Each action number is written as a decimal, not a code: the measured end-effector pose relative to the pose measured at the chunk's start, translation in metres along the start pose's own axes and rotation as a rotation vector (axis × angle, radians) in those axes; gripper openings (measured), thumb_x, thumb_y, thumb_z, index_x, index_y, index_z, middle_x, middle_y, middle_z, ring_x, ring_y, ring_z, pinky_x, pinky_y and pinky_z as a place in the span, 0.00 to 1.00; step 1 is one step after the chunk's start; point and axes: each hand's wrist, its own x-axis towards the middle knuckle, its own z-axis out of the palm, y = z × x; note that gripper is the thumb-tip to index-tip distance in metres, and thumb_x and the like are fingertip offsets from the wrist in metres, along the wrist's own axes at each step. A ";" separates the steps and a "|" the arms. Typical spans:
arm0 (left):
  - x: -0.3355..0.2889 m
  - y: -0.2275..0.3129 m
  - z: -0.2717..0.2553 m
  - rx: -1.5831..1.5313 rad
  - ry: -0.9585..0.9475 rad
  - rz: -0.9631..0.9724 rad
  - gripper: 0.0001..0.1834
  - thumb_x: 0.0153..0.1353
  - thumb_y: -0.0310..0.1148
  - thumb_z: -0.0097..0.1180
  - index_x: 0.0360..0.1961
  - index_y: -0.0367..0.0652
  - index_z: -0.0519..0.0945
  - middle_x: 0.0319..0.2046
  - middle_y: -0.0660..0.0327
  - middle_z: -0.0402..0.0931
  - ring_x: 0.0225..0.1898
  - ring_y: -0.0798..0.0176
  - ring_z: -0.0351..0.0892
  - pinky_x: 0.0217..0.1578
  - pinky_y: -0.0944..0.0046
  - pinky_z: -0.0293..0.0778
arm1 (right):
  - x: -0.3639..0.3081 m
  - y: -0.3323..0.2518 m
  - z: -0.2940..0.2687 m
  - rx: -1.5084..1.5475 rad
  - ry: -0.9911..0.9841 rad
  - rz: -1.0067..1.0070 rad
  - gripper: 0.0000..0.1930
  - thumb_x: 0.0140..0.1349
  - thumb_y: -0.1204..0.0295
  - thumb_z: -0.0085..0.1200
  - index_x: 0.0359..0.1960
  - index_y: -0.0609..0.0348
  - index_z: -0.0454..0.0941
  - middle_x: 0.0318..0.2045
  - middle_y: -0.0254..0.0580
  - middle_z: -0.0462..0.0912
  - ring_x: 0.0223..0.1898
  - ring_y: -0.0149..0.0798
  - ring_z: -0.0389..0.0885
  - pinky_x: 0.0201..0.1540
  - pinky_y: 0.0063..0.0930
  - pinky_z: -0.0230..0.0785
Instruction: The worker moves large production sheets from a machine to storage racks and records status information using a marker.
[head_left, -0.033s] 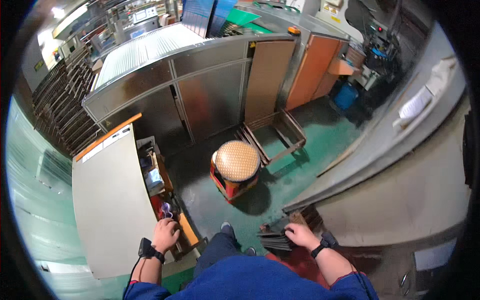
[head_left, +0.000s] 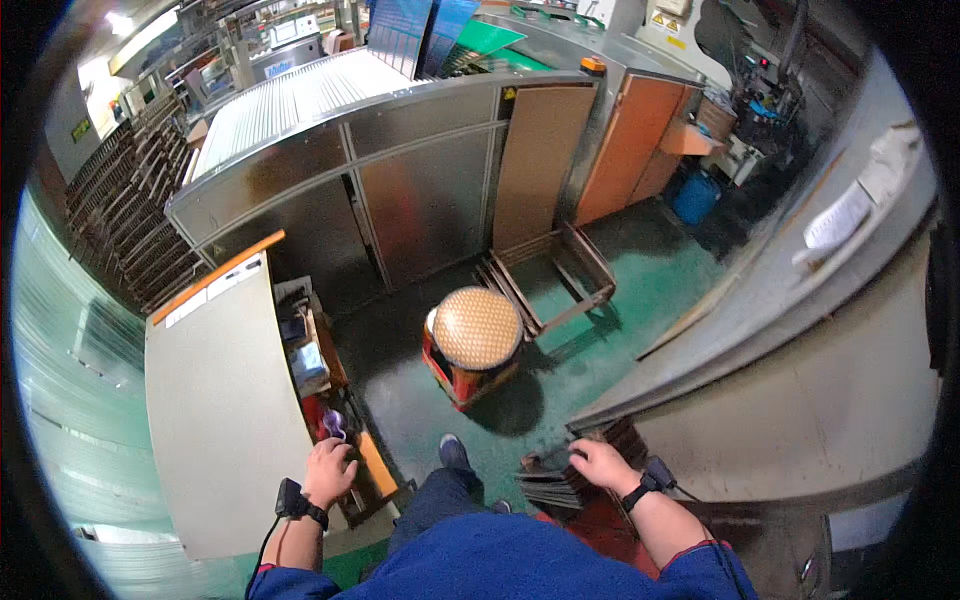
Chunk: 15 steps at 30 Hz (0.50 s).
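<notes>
My left hand (head_left: 330, 472) hovers at the right edge of a pale tabletop (head_left: 225, 400), its fingers loosely bent and apart, with nothing seen in them. Close to its fingertips is a small purple item (head_left: 333, 424) on the shelf under that table. My right hand (head_left: 604, 466) hangs beside a stack of dark, thin slats (head_left: 550, 488), with loosely curled fingers and no object visible in them. Whether it touches the stack I cannot tell. Both wrists carry black straps with small boxes.
Ahead stands a round stool (head_left: 478, 328) with a patterned tan seat on a red base. Behind it, a metal frame (head_left: 555, 280) rests on the green floor. A long metal-sided machine (head_left: 420, 190) spans the back. At the right is a large grey worktop (head_left: 800, 400).
My left shoe shows more fully ahead of me, and the view has shifted slightly. Both hands keep nearly the same places and poses.
</notes>
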 end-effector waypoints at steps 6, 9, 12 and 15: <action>0.101 -0.039 -0.008 -0.007 0.033 -0.058 0.17 0.54 0.37 0.63 0.45 0.44 0.82 0.50 0.54 0.77 0.56 0.47 0.73 0.59 0.49 0.69 | 0.136 -0.012 -0.018 0.095 0.024 -0.014 0.17 0.65 0.61 0.55 0.50 0.56 0.80 0.44 0.57 0.84 0.48 0.58 0.82 0.51 0.46 0.74; 0.167 -0.039 -0.015 -0.056 0.021 -0.112 0.17 0.54 0.36 0.63 0.45 0.43 0.82 0.50 0.53 0.78 0.55 0.47 0.75 0.59 0.51 0.69 | 0.165 0.002 -0.015 -0.019 -0.118 0.073 0.20 0.64 0.58 0.54 0.52 0.55 0.79 0.44 0.58 0.84 0.48 0.59 0.81 0.52 0.47 0.74; 0.224 -0.043 -0.026 -0.087 -0.041 0.017 0.17 0.54 0.37 0.63 0.44 0.42 0.83 0.49 0.52 0.78 0.53 0.46 0.76 0.57 0.51 0.72 | 0.192 0.012 -0.020 -0.108 -0.211 0.172 0.21 0.63 0.56 0.53 0.53 0.55 0.78 0.45 0.58 0.83 0.49 0.60 0.81 0.52 0.48 0.73; 0.263 -0.047 -0.030 -0.138 -0.071 -0.002 0.17 0.54 0.37 0.64 0.44 0.43 0.83 0.49 0.52 0.78 0.53 0.45 0.76 0.57 0.52 0.72 | 0.210 0.010 -0.041 -0.136 -0.231 0.261 0.22 0.63 0.56 0.52 0.54 0.54 0.78 0.45 0.59 0.83 0.49 0.61 0.81 0.53 0.48 0.73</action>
